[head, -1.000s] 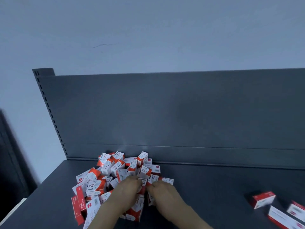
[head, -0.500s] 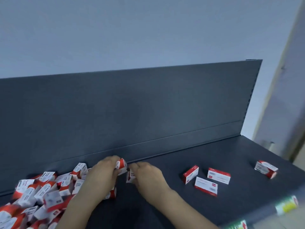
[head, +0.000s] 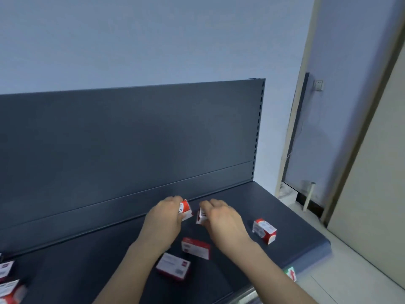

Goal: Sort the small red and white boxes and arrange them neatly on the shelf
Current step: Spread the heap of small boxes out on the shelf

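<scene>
- The left hand [head: 163,220] is over the dark shelf [head: 291,218], close to the back panel [head: 131,139]. Its fingers are curled round a small red and white box.
- This left-held box [head: 185,210] juts out of the grip on the side facing the other hand, tilted, with a red corner uppermost.
- The right hand [head: 221,222] is just beside the left hand, knuckles up. Its fingertips pinch a second small box.
- This right-held box [head: 201,215] pokes out toward the left hand, tilted with a white printed face showing. The two held boxes are near each other but apart.
- A flat box [head: 196,248] lies on the shelf below the gap between the two grips, on the person's side of them and touched by neither hand.
- A nearer box [head: 174,266] lies flat just beyond the flat box, closer to the person, between the two forearms.
- A standing box [head: 264,231] is tilted on the shelf on the outer side of the right hand, near it but apart.
- More loose boxes [head: 8,281] lie far out on the outer side of the left hand, well apart from both grips and cut off by the picture's edge.
- A small green and red label [head: 291,273] is on the shelf's front edge, beside the right forearm.
</scene>
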A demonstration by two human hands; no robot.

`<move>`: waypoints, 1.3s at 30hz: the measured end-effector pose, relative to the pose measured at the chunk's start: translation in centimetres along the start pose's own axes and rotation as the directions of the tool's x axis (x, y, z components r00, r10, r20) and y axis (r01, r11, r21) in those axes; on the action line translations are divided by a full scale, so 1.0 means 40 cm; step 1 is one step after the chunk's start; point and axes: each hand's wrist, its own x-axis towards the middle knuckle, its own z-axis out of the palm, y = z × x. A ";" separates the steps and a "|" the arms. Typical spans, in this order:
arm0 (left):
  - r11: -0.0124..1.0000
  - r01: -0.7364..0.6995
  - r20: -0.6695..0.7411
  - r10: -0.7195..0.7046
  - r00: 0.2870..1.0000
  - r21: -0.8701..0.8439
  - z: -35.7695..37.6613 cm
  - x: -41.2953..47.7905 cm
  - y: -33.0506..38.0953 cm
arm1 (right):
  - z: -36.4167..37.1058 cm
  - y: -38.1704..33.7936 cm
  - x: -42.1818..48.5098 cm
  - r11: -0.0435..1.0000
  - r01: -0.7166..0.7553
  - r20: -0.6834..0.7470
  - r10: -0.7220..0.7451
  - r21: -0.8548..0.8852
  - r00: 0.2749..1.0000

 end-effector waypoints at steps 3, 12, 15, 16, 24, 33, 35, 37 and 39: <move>1.000 0.002 0.032 -0.003 0.999 0.023 0.058 0.048 0.115 | -0.013 0.132 -0.008 0.997 -0.071 -0.037 0.070 -0.028 0.997; 0.997 -0.001 0.179 -0.014 0.984 0.082 0.215 0.159 0.324 | 0.010 0.402 -0.031 0.954 -0.298 0.032 0.298 0.007 0.954; 0.996 0.005 0.229 -0.025 0.973 0.085 0.259 0.177 0.344 | 0.026 0.442 -0.041 0.935 -0.354 0.080 0.355 -0.021 0.931; 0.996 0.015 0.249 -0.035 0.968 0.082 0.272 0.180 0.347 | 0.031 0.450 -0.046 0.934 -0.355 0.092 0.356 -0.028 0.930; 0.999 0.020 0.352 -0.028 0.936 0.026 0.325 0.194 0.345 | 0.063 0.477 -0.044 0.933 -0.357 0.179 0.360 -0.048 0.916; 0.998 -0.064 -0.040 0.064 0.997 -0.002 0.241 0.165 0.325 | 0.033 0.433 -0.006 0.983 -0.180 -0.030 0.179 -0.040 0.983; 0.999 -0.033 -0.155 0.039 0.987 0.039 0.205 0.148 0.266 | 0.043 0.364 0.043 0.997 -0.080 -0.093 0.082 0.022 0.992; 0.993 -0.088 -0.195 0.102 0.976 0.083 0.194 0.144 0.254 | 0.044 0.358 0.057 0.994 -0.101 -0.172 0.105 0.036 0.979; 0.989 -0.050 -0.156 0.071 0.985 0.136 0.166 0.101 0.185 | 0.056 0.296 0.078 0.994 0.023 -0.202 -0.001 0.104 0.979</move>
